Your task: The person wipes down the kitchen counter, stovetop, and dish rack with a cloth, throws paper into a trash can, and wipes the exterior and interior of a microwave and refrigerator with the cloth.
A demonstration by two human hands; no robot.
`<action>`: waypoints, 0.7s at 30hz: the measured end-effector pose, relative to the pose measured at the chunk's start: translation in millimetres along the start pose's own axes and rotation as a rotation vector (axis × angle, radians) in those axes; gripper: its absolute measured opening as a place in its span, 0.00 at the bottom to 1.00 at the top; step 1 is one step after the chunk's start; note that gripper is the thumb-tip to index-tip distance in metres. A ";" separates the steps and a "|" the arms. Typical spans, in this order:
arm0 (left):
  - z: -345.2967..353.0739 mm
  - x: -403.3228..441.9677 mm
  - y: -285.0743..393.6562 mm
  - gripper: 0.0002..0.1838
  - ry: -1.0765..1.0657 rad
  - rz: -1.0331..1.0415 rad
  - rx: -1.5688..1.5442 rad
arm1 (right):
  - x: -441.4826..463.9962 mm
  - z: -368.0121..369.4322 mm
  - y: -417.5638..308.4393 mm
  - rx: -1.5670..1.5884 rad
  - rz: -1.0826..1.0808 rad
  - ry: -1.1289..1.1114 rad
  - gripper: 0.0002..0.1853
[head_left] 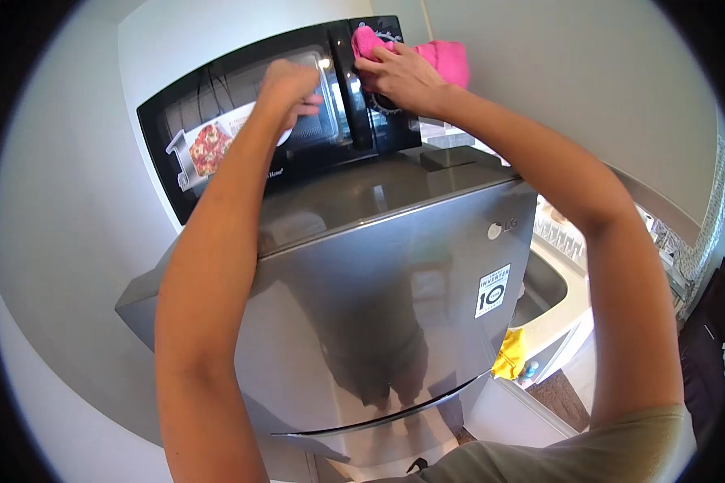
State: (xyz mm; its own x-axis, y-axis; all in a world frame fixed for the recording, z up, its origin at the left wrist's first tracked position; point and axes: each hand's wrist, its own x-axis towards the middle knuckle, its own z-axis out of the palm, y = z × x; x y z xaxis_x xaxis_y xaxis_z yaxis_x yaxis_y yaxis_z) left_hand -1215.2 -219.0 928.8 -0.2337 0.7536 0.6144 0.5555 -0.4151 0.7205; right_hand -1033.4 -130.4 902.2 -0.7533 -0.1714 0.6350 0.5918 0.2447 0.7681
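A black microwave [246, 149] with a glass door and a pizza sticker [209, 150] sits on top of a steel-grey fridge [362, 282]. My right hand [399, 78] grips a pink cloth [445, 63] against the upper part of the control panel, beside the upright door handle [358, 97]. Part of the cloth hangs out past the microwave's right side, and the hand covers some of the dial markings. In front of the door glass, my left hand [292, 88] is curled into a fist. I see nothing in it.
Behind the microwave and to the left stand pale walls. To the right of the fridge, lower down, is a counter with a sink [540, 282] and a white dish rack [557, 233]. A yellow cloth [509, 354] hangs near the fridge's right edge.
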 end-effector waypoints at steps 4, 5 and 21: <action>-14.8 2.3 3.7 0.12 0.012 0.014 -0.101 | -19.1 -10.6 -20.8 0.009 -0.297 -0.191 0.07; -16.4 3.6 3.8 0.13 0.027 0.053 -0.134 | -22.4 -13.4 -26.0 0.044 -0.422 -0.341 0.06; -27.6 16.3 -2.4 0.15 -0.011 0.125 -0.202 | 17.8 -3.6 -87.9 0.163 -0.647 -0.064 0.10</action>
State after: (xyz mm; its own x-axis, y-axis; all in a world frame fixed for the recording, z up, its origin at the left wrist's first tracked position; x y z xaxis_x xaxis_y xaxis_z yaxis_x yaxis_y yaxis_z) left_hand -1242.4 -219.8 945.9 -0.1638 0.6952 0.6999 0.4079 -0.5983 0.6897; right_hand -1097.8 -158.4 846.3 -0.9602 -0.2763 0.0408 -0.0319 0.2536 0.9668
